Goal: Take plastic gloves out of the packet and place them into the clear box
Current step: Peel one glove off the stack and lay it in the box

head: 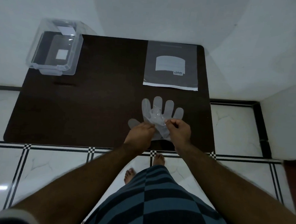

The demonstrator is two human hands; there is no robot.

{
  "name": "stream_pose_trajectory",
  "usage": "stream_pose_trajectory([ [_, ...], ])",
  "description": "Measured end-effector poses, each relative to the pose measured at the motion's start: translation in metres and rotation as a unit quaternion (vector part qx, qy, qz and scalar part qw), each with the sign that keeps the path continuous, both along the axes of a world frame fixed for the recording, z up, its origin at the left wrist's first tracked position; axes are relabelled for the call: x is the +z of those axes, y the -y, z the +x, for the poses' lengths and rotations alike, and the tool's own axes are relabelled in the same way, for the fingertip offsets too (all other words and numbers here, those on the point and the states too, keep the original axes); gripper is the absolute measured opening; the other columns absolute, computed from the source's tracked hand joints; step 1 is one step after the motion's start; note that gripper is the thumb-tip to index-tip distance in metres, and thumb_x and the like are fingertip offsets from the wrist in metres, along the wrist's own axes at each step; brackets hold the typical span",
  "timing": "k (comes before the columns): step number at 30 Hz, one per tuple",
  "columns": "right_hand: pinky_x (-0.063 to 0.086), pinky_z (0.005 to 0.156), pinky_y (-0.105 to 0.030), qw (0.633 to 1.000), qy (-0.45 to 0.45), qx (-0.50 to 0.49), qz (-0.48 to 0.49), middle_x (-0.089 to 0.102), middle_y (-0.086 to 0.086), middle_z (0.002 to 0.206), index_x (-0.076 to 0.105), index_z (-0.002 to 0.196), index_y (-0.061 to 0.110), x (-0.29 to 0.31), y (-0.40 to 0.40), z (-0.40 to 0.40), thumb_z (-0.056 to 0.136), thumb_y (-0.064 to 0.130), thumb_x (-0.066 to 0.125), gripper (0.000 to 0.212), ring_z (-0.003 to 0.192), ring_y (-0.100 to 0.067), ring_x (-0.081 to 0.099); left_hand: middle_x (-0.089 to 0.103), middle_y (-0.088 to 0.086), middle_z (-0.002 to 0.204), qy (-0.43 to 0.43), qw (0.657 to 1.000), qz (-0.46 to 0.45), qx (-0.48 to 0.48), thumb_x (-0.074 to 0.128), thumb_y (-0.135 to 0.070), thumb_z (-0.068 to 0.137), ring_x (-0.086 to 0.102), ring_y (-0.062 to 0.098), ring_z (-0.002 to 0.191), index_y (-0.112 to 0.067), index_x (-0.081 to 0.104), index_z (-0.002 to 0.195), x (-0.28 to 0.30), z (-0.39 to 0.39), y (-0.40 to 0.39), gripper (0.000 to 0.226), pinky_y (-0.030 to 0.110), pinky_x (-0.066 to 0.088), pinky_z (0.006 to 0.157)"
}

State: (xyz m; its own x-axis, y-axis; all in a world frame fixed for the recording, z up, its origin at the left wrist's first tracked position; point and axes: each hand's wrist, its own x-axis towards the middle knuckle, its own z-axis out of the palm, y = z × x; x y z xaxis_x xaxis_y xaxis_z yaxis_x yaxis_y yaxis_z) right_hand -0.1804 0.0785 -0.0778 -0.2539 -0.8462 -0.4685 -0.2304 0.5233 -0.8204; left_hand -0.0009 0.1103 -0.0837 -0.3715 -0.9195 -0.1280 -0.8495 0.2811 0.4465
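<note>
Both hands pinch the gloves point(161, 112), left hand point(139, 134) at the thumb side, right hand point(179, 131) lifting a crumpled layer; the box point(37, 60) lies far left, nearer the left hand, packet point(170, 66) just beyond.

Both hands point(160, 130), perhaps pinching a glove point(158, 112) on the dark table point(92, 99)

The packet point(171, 64) bears a label reading "SVP", seen upside down.
</note>
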Motion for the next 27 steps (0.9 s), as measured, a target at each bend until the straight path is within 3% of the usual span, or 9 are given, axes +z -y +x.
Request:
stream_pose_trajectory([
  [6, 0.064, 0.079, -0.034, 1.000, 0.004, -0.030, 0.002, 0.072, 0.005, 0.096, 0.071, 0.090, 0.025, 0.004, 0.007, -0.008, 0.097, 0.027, 0.075, 0.009, 0.094, -0.014, 0.071, 0.054, 0.002, 0.159, 0.089, 0.988, 0.043, -0.116, 0.064, -0.030, 0.105, 0.044, 0.026, 0.151, -0.026, 0.063, 0.144, -0.010, -0.001, 0.009, 0.040, 0.046, 0.041, 0.122],
  [13, 0.065, 0.081, -0.035, 0.998, 0.020, -0.061, -0.010, 0.073, 0.001, 0.102, 0.075, 0.099, 0.017, 0.012, 0.014, -0.024, 0.097, 0.026, 0.075, 0.009, 0.098, -0.016, 0.071, 0.055, 0.003, 0.157, 0.105, 0.987, 0.034, -0.120, 0.061, -0.033, 0.105, 0.046, 0.027, 0.148, -0.023, 0.066, 0.141, -0.011, -0.006, 0.017, 0.038, 0.048, 0.041, 0.121],
  [22, 0.053, 0.073, -0.027, 0.995, 0.018, -0.099, -0.029, 0.069, 0.006, 0.110, 0.074, 0.106, 0.019, 0.037, 0.038, -0.044, 0.099, 0.031, 0.073, 0.014, 0.100, -0.011, 0.064, 0.040, 0.007, 0.169, 0.153, 0.971, 0.076, -0.165, 0.057, -0.052, 0.105, 0.029, 0.034, 0.158, -0.026, 0.045, 0.161, -0.011, -0.022, 0.044, 0.063, 0.056, 0.032, 0.127],
  [27, 0.052, 0.071, -0.023, 0.994, 0.020, -0.087, -0.059, 0.073, 0.002, 0.110, 0.075, 0.108, 0.016, 0.051, 0.053, -0.052, 0.100, 0.031, 0.072, 0.018, 0.099, -0.011, 0.067, 0.036, 0.008, 0.171, 0.166, 0.968, 0.092, -0.167, 0.060, -0.044, 0.102, 0.027, 0.035, 0.159, -0.025, 0.040, 0.164, -0.012, -0.023, 0.043, 0.068, 0.057, 0.031, 0.128],
])
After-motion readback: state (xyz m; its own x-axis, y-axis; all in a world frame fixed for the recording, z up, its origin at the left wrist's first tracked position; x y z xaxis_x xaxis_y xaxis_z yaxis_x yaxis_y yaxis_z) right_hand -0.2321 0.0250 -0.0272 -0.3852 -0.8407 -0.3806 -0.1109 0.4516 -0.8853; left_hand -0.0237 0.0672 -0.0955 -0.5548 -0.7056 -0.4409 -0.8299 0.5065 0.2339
